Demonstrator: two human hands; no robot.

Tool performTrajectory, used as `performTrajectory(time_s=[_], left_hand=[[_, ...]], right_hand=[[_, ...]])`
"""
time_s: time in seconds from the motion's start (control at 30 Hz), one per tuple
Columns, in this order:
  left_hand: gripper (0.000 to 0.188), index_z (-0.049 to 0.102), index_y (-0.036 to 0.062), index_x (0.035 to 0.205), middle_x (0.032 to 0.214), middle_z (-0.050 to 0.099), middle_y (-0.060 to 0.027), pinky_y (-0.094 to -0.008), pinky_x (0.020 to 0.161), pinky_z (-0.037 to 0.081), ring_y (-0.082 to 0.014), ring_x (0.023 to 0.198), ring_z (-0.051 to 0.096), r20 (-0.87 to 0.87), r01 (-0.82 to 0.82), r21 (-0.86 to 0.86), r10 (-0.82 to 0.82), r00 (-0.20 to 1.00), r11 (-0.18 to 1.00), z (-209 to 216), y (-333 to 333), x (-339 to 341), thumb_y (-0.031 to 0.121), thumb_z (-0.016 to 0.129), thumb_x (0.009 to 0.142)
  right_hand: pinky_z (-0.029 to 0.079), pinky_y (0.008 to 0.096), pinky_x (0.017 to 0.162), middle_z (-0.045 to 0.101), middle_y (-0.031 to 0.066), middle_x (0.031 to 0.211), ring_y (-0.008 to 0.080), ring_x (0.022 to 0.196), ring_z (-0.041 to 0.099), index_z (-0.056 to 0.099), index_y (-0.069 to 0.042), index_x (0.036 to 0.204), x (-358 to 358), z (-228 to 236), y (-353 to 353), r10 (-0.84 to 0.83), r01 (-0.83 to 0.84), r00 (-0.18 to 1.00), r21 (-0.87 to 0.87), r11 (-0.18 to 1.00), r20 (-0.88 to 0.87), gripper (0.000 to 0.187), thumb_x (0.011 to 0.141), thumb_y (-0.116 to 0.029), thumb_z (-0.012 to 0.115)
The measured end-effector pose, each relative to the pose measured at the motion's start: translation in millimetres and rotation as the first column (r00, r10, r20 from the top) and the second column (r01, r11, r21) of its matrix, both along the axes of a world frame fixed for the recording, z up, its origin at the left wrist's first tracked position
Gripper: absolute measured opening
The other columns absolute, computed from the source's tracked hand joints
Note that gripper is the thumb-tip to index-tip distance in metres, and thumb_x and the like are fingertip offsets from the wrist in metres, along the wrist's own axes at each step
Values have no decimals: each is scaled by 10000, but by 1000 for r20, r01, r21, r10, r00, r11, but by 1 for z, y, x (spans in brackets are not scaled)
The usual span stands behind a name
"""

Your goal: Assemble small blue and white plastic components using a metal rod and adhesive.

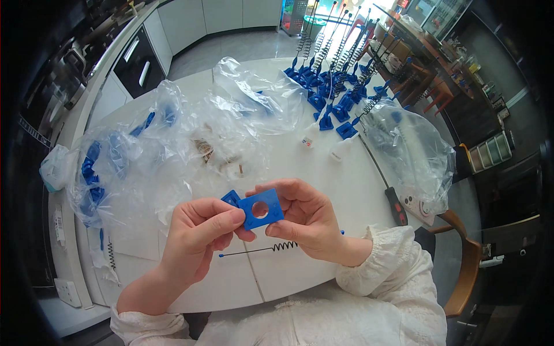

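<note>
Between my two hands is a flat blue plastic plate (pixel 273 202) with a round hole in its middle. My left hand (pixel 196 233) pinches its left edge between thumb and fingers. On the right edge, my right hand (pixel 310 218) grips with thumb below and fingers above. A second blue plastic piece (pixel 230 198) shows just behind the plate, by my left fingers; I cannot tell whether it is joined to it. Under my hands a thin black rod with a coil spring (pixel 283 246) and blue tip lies on the white table (pixel 231 282), partly hidden by my right hand.
Clear plastic bags (pixel 173 144), some with blue parts, cover the table's left and middle. Several blue bases with upright spring rods (pixel 340 95) crowd the far right. A screwdriver (pixel 396 206), a phone (pixel 420 211) and another clear bag (pixel 415 150) lie to the right. A wooden chair (pixel 470 259) stands beyond.
</note>
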State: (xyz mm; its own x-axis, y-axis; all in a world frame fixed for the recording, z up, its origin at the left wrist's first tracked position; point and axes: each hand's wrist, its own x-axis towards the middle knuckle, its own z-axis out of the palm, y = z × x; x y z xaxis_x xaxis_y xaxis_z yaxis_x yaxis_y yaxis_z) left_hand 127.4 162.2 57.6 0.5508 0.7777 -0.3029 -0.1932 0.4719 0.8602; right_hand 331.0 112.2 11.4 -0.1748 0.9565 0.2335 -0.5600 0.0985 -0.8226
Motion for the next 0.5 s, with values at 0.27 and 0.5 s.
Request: performTrajectory(time_s=[0.27, 0.5], left_hand=[[110, 727, 25, 923, 780, 730, -120, -188, 515, 366, -40, 557, 514, 9, 20, -23, -20, 1000, 1000, 2, 1, 1, 124, 682, 910], [156, 699, -10, 1033, 912, 732, -95, -241, 639, 464, -118, 702, 607, -403, 195, 478, 16, 915, 857, 6, 25, -1, 86, 663, 915]], right_hand=[[498, 355, 1017, 563, 150, 1343, 205, 1197, 588, 497, 4, 1335, -4, -4, 6, -14, 18, 999, 92, 996, -47, 471, 896, 64, 655], [456, 472, 1057, 569, 109, 1337, 287, 1267, 544, 519, -40, 1349, 12, -1, 14, -103, 107, 989, 28, 994, -110, 488, 904, -125, 700]])
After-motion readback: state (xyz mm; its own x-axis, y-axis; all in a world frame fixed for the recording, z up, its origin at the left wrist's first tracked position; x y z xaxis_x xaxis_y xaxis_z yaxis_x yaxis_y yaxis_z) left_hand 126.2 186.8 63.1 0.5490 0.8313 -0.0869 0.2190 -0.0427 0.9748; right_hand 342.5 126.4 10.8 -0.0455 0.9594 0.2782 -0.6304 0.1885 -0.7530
